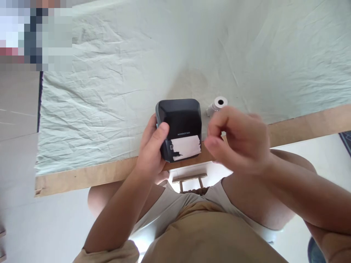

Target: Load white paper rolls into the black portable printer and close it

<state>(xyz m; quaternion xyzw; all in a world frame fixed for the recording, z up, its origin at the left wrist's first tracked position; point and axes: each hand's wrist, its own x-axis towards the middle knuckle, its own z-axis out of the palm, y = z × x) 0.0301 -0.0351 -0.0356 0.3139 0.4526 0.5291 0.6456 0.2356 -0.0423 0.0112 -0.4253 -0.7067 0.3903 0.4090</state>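
Note:
My left hand (pixel 151 153) grips a black label printer (pixel 181 118) by its left side, thumb on top, at the table's front edge. Pale lettering crosses the printer's dark lid. A white paper piece (pixel 188 147) with ragged, torn edges covers the lower front of the printer. To the right, my right hand (pixel 240 137) hovers apart from the printer, fingers curled in and the thumb close to the index finger; I see nothing between them. It is slightly blurred. Just beyond it stands a white paper roll (pixel 219 104) with a dark core, its lower part partly hidden by the hand.
A wrinkled pale green cloth (pixel 109 80) covers the table, leaving a bare wooden strip (pixel 87 174) along the front edge. Below the edge are my legs and a wooden rung frame (pixel 190 179). A pixelated patch hides the upper left corner.

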